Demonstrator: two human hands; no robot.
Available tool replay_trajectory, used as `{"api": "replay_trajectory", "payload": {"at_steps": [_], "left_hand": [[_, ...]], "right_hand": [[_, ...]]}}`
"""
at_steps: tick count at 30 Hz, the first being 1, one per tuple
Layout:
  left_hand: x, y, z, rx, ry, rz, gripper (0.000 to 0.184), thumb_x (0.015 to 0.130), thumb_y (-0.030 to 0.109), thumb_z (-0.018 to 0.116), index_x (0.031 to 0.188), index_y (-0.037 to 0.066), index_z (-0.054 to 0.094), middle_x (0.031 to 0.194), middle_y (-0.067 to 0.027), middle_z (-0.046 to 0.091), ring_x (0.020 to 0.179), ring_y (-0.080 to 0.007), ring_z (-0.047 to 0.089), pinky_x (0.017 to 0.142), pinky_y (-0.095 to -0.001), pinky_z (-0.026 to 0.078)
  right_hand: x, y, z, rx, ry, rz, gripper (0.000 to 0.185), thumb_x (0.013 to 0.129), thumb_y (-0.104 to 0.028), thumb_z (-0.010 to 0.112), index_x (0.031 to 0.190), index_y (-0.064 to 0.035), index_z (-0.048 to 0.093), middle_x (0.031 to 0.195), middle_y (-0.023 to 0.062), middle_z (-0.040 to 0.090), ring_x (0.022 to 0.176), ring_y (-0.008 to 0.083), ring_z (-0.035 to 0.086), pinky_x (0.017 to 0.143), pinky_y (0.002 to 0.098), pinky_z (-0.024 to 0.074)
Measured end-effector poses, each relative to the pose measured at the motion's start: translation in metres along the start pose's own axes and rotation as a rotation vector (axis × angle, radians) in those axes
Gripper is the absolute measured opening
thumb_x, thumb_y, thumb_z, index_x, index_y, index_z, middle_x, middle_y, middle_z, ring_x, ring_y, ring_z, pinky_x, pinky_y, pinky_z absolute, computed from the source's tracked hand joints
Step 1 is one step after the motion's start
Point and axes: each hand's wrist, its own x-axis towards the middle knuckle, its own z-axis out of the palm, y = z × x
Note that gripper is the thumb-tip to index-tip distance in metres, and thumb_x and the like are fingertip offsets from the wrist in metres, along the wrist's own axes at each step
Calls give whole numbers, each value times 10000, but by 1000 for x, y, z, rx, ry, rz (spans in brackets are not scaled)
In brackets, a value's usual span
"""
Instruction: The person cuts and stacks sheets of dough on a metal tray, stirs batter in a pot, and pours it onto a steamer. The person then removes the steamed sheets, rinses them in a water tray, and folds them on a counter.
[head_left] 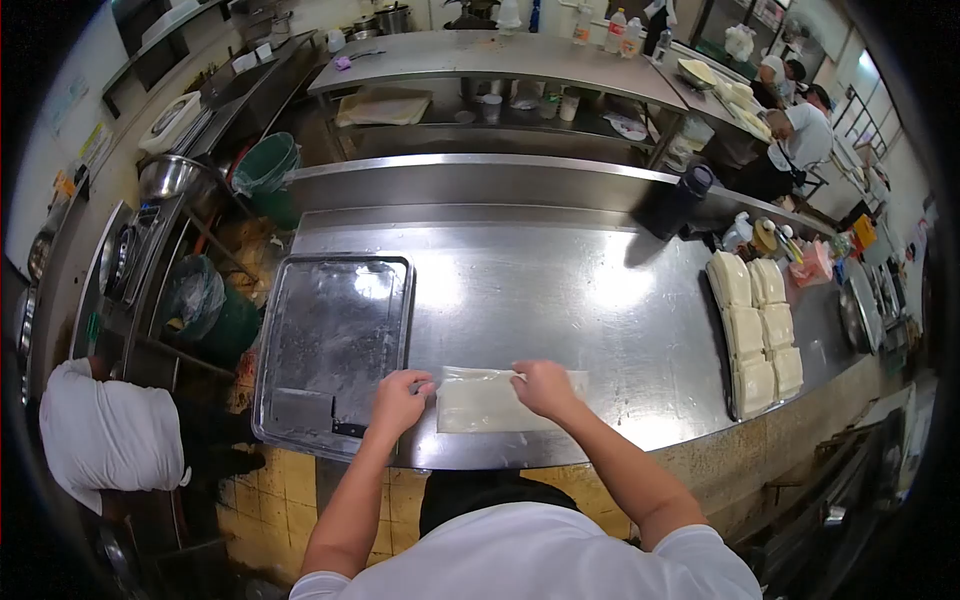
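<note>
A clear plastic bag (490, 408) lies flat near the front edge of the steel table, and its surface is wrinkled along the top. My right hand (545, 388) is closed on the bag's upper edge, right of its middle. Just off the bag's left side is my left hand (400, 402), its fingers bent with a small gap between thumb and forefinger and nothing visible in them. Left of that hand, a dark metal tray (335, 330) rests on the table. A broad-bladed knife (318, 412) with a black handle lies in the tray's near part.
Several pale, wrapped blocks stand in rows on a dark tray (731, 385) at the right. A dark bottle (675, 203) stands by the table's raised back edge. Green bins (265, 165) are on the floor at left. One person (110, 430) bends at left; others work at far right.
</note>
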Motion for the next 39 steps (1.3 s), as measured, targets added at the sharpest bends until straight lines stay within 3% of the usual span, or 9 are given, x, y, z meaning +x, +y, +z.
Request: {"api": "replay_trajectory", "payload": {"at_steps": [9,14,17,21,23,26,30,33,39], "left_hand": [[12,-13,21,-99,57,-105,205,857,166,755,1038,73,773,1061,-132,756,982,-326,702,849,-437,551],[21,-37,61,-24,-14,-13,358,816,170,777,1165,113,724,1156,-174,654,1161,-385,591,988,-452,491],[21,-22,59,67,-86,9,272,819,191,773,1069,90,732,1187,-167,632,1213,-387,554,994,-458,479],[24,-31,68,30,-184,-15,239,870,256,752,938,35,696,1021,-200,683,1018,-405,638,858,-482,510],[21,-20,62,-93,-281,-184,286,904,297,734,892,17,674,919,-217,699,889,-422,666,782,-495,516],[7,-42,88,-266,-123,-168,325,944,327,704,937,5,665,816,-231,694,768,-447,670,710,-518,505],[-8,-10,86,32,20,-129,334,994,345,624,1034,13,629,845,-267,702,860,-481,684,739,-573,503],[-10,-4,99,202,30,-136,313,1025,336,562,1029,25,601,826,-279,699,821,-504,677,737,-610,498],[-13,34,89,265,139,-5,279,1045,316,519,1020,48,593,775,-275,687,736,-519,663,686,-637,483]], "right_hand": [[75,-46,85,-182,-197,-133,264,836,-303,776,1004,-107,724,1061,136,683,1105,338,616,945,491,459],[92,-37,85,-113,-313,-215,205,823,-298,779,954,-154,713,1024,105,654,1089,325,592,955,525,413],[91,-40,64,-47,-338,-258,209,822,-268,772,977,-133,731,1077,132,672,1113,355,595,951,514,440],[81,-22,56,171,-166,-256,231,819,-232,770,999,-88,748,1130,170,690,1136,374,605,969,479,468],[67,-10,41,262,-119,-147,247,843,-211,759,1011,-32,737,1089,176,701,1089,358,627,951,437,496],[32,6,11,346,-57,21,257,877,-196,738,1030,10,730,1043,183,722,1011,330,672,906,406,531],[-25,28,-13,427,27,185,268,891,-204,716,1034,22,731,969,200,742,914,334,713,846,404,563],[-65,48,-15,432,40,241,284,907,-213,729,1061,26,730,994,175,758,934,263,716,855,371,558],[-128,58,-22,512,72,348,299,900,-215,726,1073,29,730,997,165,761,944,245,714,871,366,556]]}}
